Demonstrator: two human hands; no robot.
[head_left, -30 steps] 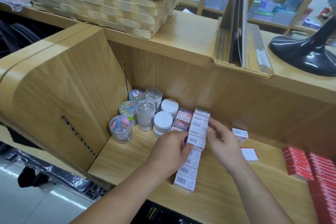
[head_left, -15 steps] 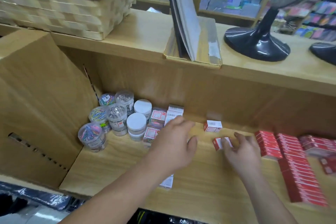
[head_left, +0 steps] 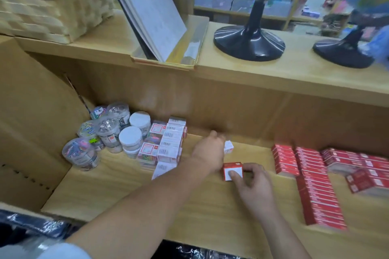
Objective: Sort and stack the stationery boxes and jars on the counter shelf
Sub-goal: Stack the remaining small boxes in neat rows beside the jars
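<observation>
**Counter shelf: two loose boxes in hand**

Left hand (head_left: pixel 208 151) is extended to the rear of the shelf (head_left: pixel 126 191), at the far box (head_left: pixel 228 147), a small white-and-red carton near the back wall. Its fingers are hidden behind the back of the hand and blurred. They probably touch the carton, but I cannot tell whether they grip it.

Right hand (head_left: pixel 253 185) pinches the near box (head_left: pixel 231 167), which is red with a white face. The thumb is on the white face and the fingers curl against the right side. This box sits at mid-depth of the shelf, just beside the left wrist.

Left end: a cluster of jars (head_left: pixel 109 132).
- The clear jars at front left hold coloured clips.
- Two clear jars hold silvery metal pieces.
- Two jars have white lids, and their contents are not visible.

Just right of the jars are clear cases (head_left: pixel 148 152) with red-bordered labels, holding coloured clips. Touching the cases, a column of white boxes (head_left: pixel 170 143) with barcodes runs forward from the back wall. All are closed.

Right end: rows of red boxes (head_left: pixel 315 187), closed and packed edge to edge, some stacked.

Counter top: a woven basket (head_left: pixel 52 19) holds mixed goods. A tray (head_left: pixel 189 57) has a board leaning in it. Two black stands (head_left: pixel 249 44) are at the right.
</observation>
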